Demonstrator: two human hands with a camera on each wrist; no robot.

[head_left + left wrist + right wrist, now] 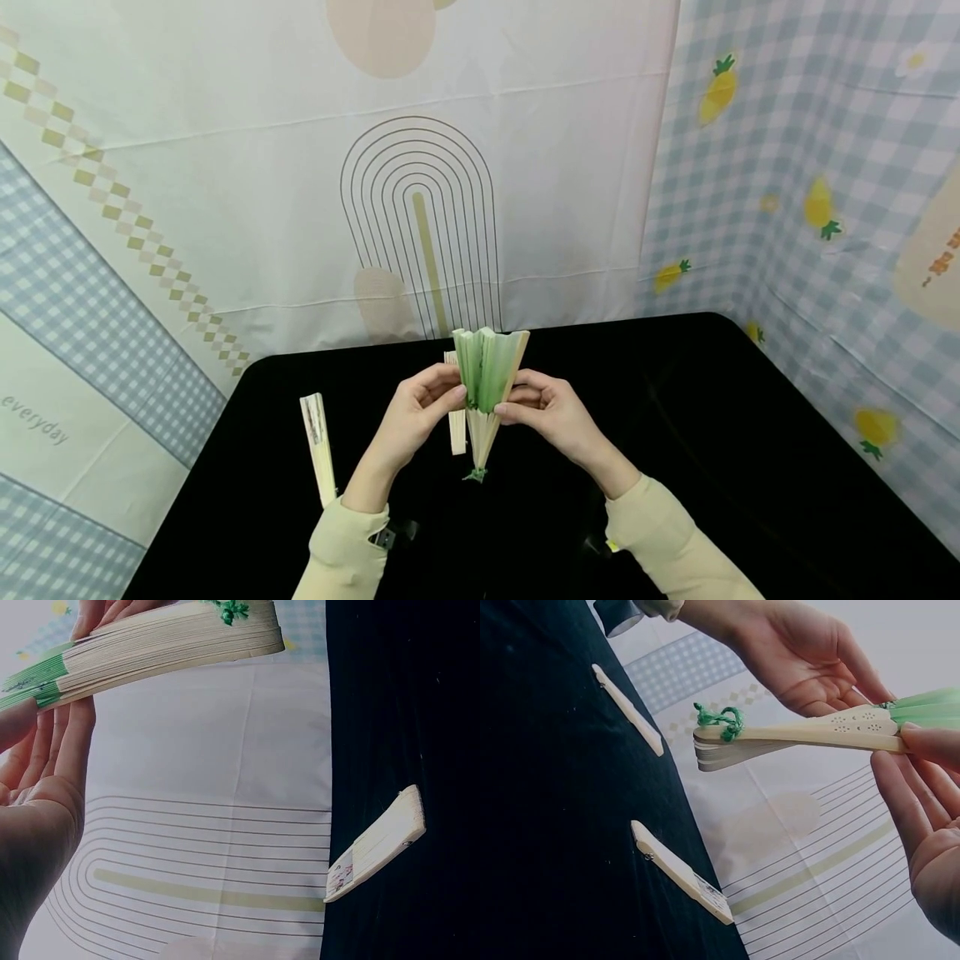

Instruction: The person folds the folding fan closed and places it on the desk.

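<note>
A green folding fan [491,367] with pale wooden ribs is partly spread, its narrow end pointing down in the head view. My left hand [412,412] pinches its left edge between thumb and fingers, and my right hand [555,412] pinches the right edge. Green cord [724,724] is tied at the pivot end. The right wrist view shows small cut-out holes in the outer rib [847,720]. From the left wrist, the stacked ribs [172,649] appear edge-on, held above the table.
Two folded pale fans lie on the black table [720,467]: one [318,450] left of my left forearm, the other [457,437] partly hidden behind the green fan. A patterned cloth [570,192] hangs along the table's far edge, with a checked cloth [795,142] at the right.
</note>
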